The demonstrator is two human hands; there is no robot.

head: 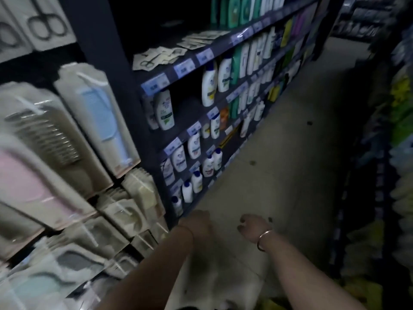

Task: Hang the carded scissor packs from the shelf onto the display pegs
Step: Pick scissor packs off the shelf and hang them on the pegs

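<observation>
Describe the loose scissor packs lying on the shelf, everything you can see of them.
The scissor packs are pale cards, each apparently bearing small dark-handled scissors. They lie flat and loosely overlapped in a scattered row along the dark shelf, above the white bottles. A nearer cluster sits towards the shelf's left end, with more trailing further back. Neither hand touches them. Print is too blurred to read.

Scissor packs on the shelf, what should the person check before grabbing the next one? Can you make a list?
1. Packs left to hang: ok. Loose scissor packs lie on the shelf.
2. Left hand free: cannot tell for sure; it hangs low, curled, with nothing seen in it.
3. Right hand free: ok, nothing seen in it; a bangle sits on the wrist.
4. Way up to the packs: ok, nothing stands between the hands and the shelf.
5. Where to hang it: ok. Hung scissor cards show at the upper left.
6. Room on that peg: cannot tell; too blurry.
</observation>
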